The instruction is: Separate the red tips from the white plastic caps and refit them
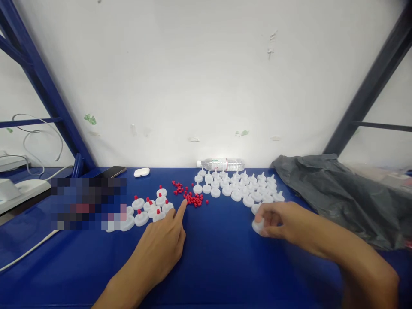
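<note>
My right hand (273,219) pinches a white spouted cap (257,227) at the near right edge of a group of white spouted caps (236,195). These have round bases and thin upright spouts without red tips. My left hand (167,234) reaches over the table with its index finger stretched out to the near edge of a pile of small red caps (195,200). Its other fingers are partly hidden, and I see nothing held in it. Left of that hand stand several white spouted caps with red tips (141,218).
A clear plastic bottle (222,164) lies against the wall behind the white caps. A white earbud case (141,172) and a phone (116,171) lie at the back left. Dark grey plastic sheeting (322,193) covers the right side of the blue table (212,266). A white cable (28,252) runs along the left.
</note>
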Available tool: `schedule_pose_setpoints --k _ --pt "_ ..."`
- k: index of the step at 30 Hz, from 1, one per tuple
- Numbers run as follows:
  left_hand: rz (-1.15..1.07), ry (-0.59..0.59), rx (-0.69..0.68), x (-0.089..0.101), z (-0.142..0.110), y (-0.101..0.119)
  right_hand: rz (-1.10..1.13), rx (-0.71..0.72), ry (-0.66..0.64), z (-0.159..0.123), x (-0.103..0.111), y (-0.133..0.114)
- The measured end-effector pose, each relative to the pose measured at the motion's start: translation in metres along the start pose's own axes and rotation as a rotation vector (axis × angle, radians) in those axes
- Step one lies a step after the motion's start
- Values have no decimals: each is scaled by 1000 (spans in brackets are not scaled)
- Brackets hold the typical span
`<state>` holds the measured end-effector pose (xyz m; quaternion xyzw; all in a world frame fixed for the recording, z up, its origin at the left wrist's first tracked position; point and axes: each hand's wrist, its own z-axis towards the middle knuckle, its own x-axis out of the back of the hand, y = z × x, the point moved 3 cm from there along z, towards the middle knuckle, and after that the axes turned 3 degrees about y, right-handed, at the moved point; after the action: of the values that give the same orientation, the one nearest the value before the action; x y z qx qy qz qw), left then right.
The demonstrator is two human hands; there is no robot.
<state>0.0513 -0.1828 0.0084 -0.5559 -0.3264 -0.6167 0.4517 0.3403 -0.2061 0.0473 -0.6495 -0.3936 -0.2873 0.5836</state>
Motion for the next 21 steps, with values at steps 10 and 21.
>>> schedule_pose_setpoints --k 10,21 --pt "107 -42 -82 -1 1 2 73 83 -73 4 -23 -16" --pt "36 -55 6 2 1 -1 55 76 -89 14 -30 -17"
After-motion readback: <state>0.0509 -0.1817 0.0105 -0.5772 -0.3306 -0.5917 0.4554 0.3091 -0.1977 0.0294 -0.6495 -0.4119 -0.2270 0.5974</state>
